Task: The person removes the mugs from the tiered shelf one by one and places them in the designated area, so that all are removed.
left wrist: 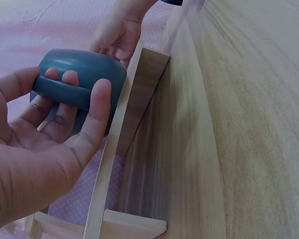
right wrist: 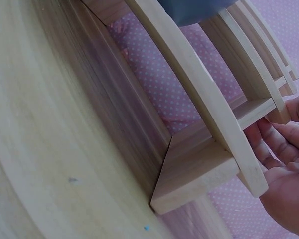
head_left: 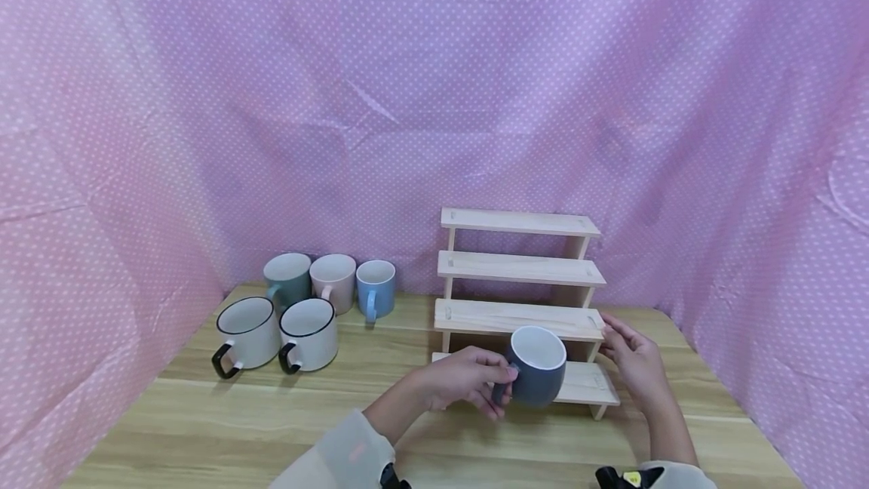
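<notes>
My left hand [head_left: 471, 379] pinches the handle of a dark grey mug [head_left: 539, 377] with a white inside. The mug is upright in the head view, over the lowest step of a stepped wooden rack [head_left: 519, 319]. In the left wrist view the fingers of the left hand [left wrist: 55, 124] curl round the handle, and the mug's body [left wrist: 89, 67] is close above the step board. At the rack's right side, my right hand [head_left: 634, 361] holds the end of the second step from the bottom. The right wrist view shows its fingers [right wrist: 276, 142] bent at that board end.
To the left on the wooden table [head_left: 197, 429] stand two white mugs with black handles [head_left: 247, 334] [head_left: 312, 338]. Behind them are a green mug [head_left: 288, 281], a pink mug [head_left: 334, 283] and a blue mug [head_left: 376, 289]. A pink dotted cloth [head_left: 407, 96] hangs around the table.
</notes>
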Motion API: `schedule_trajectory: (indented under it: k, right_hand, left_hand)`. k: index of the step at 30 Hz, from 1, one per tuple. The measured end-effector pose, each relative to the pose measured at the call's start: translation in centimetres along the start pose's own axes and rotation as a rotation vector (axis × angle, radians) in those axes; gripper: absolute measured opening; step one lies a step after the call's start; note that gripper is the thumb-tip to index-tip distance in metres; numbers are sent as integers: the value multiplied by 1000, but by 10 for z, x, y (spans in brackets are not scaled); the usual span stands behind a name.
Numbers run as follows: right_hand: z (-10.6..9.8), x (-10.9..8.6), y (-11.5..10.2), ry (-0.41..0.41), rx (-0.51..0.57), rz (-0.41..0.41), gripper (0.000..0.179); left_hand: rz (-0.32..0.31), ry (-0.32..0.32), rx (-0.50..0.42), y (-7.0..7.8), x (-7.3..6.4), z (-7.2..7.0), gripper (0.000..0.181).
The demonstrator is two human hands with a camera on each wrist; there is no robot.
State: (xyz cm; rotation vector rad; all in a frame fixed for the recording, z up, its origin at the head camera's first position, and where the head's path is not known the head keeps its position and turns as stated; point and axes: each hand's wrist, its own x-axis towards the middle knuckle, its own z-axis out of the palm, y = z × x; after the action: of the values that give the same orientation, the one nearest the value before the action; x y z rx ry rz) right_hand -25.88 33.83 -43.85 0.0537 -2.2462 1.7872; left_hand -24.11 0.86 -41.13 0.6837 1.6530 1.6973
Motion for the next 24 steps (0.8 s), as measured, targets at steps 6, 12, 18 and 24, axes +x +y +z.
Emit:
schedule_trajectory:
  k: [6, 12, 18, 24]
  right_hand:
    - [1, 0, -1, -4, 21, 0, 54]
    - [1, 0, -1, 0, 25, -15, 54]
    - [1, 0, 0, 5, 4, -19, 54]
    - [1, -2, -3, 4, -5, -5, 53]
  left_hand:
    - [-2, 79, 16, 3, -4, -3, 26]
    - [-2, 105, 22, 6, -7, -7, 27]
    - [1, 144, 38, 10, -11, -11, 28]
    - [3, 143, 37, 13, -20, -20, 30]
